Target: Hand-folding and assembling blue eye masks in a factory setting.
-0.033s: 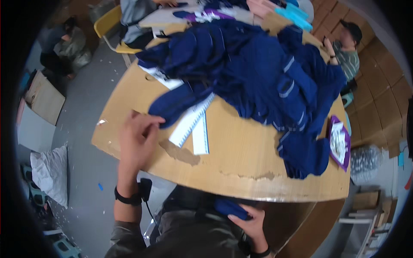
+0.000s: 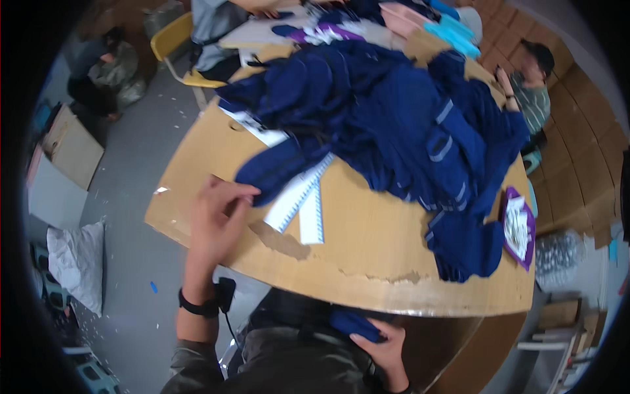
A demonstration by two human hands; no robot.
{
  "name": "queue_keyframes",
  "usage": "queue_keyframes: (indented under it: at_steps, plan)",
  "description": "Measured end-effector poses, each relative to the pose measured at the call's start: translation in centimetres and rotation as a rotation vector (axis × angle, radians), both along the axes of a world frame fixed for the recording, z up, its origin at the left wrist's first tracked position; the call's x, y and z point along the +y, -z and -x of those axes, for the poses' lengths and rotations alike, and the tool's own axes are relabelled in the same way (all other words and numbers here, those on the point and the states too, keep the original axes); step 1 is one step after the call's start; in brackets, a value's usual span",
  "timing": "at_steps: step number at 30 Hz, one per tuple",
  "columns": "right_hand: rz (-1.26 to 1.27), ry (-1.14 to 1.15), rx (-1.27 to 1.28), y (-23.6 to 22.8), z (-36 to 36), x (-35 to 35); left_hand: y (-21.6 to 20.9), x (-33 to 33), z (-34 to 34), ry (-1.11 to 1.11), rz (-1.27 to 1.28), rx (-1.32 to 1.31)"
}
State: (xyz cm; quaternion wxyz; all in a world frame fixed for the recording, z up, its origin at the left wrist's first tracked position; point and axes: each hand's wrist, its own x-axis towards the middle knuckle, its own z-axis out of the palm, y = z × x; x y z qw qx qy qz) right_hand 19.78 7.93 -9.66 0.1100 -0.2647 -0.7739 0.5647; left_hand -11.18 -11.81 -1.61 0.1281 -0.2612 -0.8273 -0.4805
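Note:
My left hand [image 2: 218, 220] is over the table's left part. Its index fingertip meets the end of a navy blue sock [image 2: 279, 164], while the thumb stands a little apart and the other fingers curl. That sock lies flat, reaching out from a large heap of navy socks [image 2: 400, 111] with pale stitching lines. Low at my lap, below the table edge, my right hand [image 2: 386, 345] is closed around a dark blue cloth piece [image 2: 354, 325], which looks like a folded sock. Two white paper strips [image 2: 311, 213] with blue marks lie beside the flat sock.
The wooden table [image 2: 367, 230] has a worn, peeling front edge. A purple tray [image 2: 518, 230] with white slips stands at its right end. One person [image 2: 531, 85] sits at the right; others are at the far side and far left. A white sack [image 2: 77, 262] lies on the floor.
The whole scene appears slightly lower and farther right in the picture. Both hands keep about the same places relative to the socks.

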Motion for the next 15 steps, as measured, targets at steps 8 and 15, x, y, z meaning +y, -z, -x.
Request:
queue_keyframes:
  at_steps: [8,15]
  plan:
    - [0.153,-0.061,-0.035,0.9,0.7,-2.0,0.6,-1.3,1.0,-0.159,0.129,0.219]
    - [0.335,-0.361,-0.162,-0.3,2.2,-1.2,1.0,0.0,0.4,-0.010,0.135,0.122]
